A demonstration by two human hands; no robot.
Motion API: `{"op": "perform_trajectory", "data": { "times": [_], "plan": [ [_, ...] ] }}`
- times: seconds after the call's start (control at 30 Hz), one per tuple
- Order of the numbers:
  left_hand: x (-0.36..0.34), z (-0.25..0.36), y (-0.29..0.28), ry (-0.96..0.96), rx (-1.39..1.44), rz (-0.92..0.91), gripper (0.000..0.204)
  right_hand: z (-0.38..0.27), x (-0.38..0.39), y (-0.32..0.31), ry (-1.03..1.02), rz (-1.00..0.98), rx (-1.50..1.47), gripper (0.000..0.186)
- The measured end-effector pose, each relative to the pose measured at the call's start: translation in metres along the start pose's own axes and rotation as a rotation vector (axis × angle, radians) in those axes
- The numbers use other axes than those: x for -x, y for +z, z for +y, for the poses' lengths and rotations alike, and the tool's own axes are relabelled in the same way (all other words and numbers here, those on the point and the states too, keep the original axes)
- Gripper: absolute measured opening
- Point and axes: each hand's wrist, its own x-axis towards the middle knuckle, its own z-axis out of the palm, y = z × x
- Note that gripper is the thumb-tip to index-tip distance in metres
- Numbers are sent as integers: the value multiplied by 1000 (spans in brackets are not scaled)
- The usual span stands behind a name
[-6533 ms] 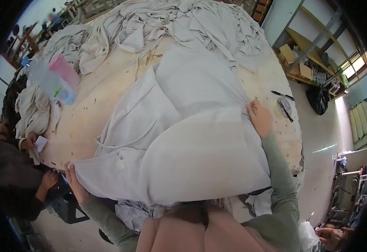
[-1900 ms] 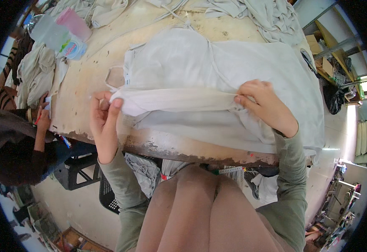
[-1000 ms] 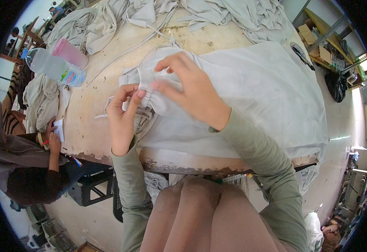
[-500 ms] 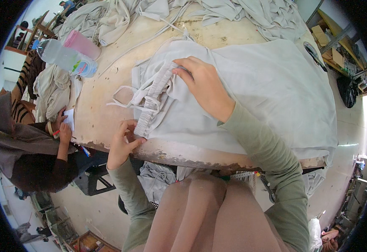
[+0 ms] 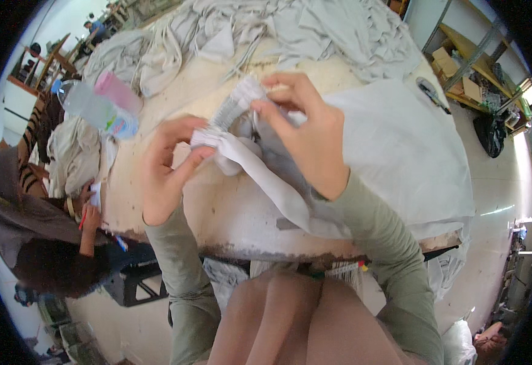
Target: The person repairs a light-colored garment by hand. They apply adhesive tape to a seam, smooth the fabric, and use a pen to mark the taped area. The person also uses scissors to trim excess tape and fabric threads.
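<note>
A pale grey garment (image 5: 394, 152) spreads over the right half of the worn wooden table (image 5: 150, 97). My left hand (image 5: 171, 161) grips one end of the gathered elastic band (image 5: 232, 97) of the garment, raised at the middle of the table. My right hand (image 5: 308, 134) pinches the band's other end, thumb and fingers bent round it. A long fold of cloth hangs from the band toward the front edge, between my forearms.
A clear bottle (image 5: 80, 103) and pink tumbler (image 5: 117, 91) lie at left, near heaped cloth (image 5: 74, 152). Pale fabric piles (image 5: 345, 42) cover the back. A co-worker (image 5: 16, 219) writes on paper at left. Tape and pens (image 5: 430, 94) lie right, beside a shelf (image 5: 473, 61).
Since half a second ago my left hand has moved up and the band has been lifted, with cloth now folded down from it. My right hand has shifted slightly, still on the band.
</note>
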Motion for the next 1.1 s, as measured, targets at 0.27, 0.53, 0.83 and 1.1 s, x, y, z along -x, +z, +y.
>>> {"op": "perform_trajectory", "data": {
  "times": [0.27, 0.53, 0.83, 1.1],
  "plan": [
    [-49, 26, 36, 211, -14, -63, 28, -12, -12, -21, -110, 12, -59, 17],
    [-65, 31, 44, -49, 222, -139, 27, -7, -23, -35, 163, -160, -278, 13],
    [-72, 16, 28, 306, -73, -316, 23, -7, -28, -39, 242, -277, -475, 11],
    [-70, -6, 3, 249, -87, -31, 39, -2, 29, -46, -188, -393, 463, 27]
  ]
}}
